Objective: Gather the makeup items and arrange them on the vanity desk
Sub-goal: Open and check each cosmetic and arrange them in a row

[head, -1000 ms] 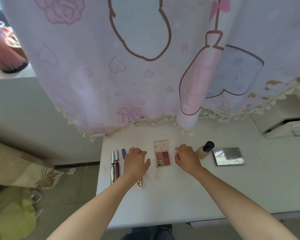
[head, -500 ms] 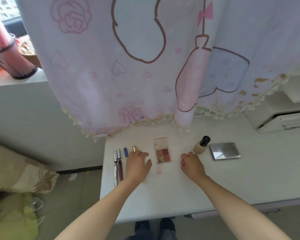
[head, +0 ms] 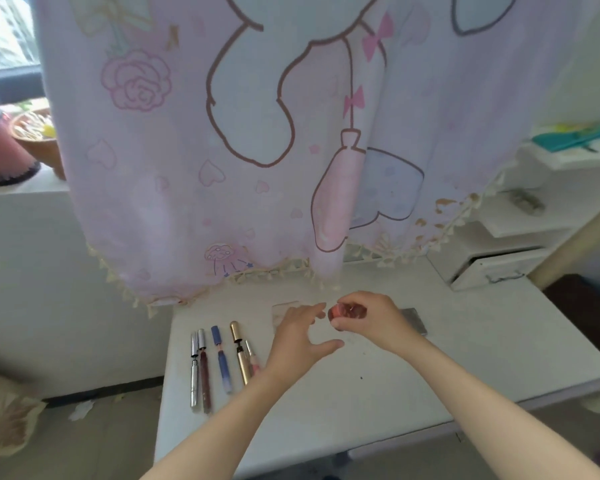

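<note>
View: head
Right grip (head: 374, 318): fingers curling round and pinching a small reddish makeup item (head: 347, 311), holding it over the counter (head: 430, 393).
Left grip (head: 298, 341): fingers spreading loose, holding nothing, hovering just beside that item and hiding part of a palette (head: 284, 311).
Slim tubes (head: 224, 370): five lying side by side on the counter's left part.
Curtain (head: 222, 185): hanging behind.

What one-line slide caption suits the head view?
Right hand grips a small pink item at the desk; makeup pens lie in a row nearby.
</note>
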`<state>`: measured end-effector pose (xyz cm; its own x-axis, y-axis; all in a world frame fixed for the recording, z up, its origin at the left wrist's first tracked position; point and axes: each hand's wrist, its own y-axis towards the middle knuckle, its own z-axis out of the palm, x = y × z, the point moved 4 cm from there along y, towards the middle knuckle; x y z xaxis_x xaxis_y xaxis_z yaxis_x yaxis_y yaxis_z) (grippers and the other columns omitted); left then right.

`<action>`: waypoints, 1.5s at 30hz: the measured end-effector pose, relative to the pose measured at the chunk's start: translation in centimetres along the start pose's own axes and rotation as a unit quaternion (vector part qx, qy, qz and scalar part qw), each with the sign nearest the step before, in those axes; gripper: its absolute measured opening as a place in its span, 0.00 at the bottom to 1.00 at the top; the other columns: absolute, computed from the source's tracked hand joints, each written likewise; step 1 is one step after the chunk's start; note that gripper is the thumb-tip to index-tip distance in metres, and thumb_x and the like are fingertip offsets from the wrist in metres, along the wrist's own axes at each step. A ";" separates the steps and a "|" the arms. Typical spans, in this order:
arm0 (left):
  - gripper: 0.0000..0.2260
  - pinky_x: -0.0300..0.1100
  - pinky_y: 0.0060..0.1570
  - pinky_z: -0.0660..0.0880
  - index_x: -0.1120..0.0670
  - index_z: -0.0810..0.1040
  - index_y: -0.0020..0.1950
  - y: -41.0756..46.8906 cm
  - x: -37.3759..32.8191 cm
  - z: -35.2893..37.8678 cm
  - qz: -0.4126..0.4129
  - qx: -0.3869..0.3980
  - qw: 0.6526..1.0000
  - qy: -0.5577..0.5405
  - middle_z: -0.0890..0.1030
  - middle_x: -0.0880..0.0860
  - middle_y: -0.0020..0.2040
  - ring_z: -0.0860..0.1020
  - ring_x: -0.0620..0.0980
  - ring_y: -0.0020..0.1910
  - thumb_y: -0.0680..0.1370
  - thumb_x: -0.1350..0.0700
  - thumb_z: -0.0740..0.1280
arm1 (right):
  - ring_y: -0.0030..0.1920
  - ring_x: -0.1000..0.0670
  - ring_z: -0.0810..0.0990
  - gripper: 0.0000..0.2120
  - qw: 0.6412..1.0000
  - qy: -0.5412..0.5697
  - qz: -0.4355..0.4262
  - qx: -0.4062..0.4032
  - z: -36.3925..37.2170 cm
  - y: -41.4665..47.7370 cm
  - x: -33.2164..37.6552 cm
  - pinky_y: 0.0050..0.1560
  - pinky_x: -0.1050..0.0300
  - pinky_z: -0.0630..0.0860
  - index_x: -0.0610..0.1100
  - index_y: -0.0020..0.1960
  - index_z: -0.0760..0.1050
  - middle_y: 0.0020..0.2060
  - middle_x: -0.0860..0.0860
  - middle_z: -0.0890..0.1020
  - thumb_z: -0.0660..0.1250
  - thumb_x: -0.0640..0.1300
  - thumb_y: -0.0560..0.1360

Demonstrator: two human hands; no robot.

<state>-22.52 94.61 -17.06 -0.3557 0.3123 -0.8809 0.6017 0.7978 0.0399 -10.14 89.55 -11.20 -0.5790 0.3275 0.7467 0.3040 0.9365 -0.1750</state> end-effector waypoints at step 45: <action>0.06 0.30 0.34 0.64 0.40 0.74 0.40 -1.9 -10.7 5.6 -0.046 -0.115 0.991 -0.055 0.74 0.41 0.34 0.69 0.32 0.29 0.69 0.50 0.70 | 0.50 0.53 0.72 0.19 0.928 -0.134 -0.259 0.234 -8.6 -1.8 -0.3 0.50 0.70 0.67 0.46 0.63 0.72 0.51 0.51 0.70 0.68 0.42 0.73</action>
<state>-15.83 86.84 -10.40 -0.3139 0.1852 -0.9312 0.3878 0.9203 0.0523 -3.97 86.70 -5.57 -0.7424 -0.2205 0.6327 -0.3921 0.9087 -0.1435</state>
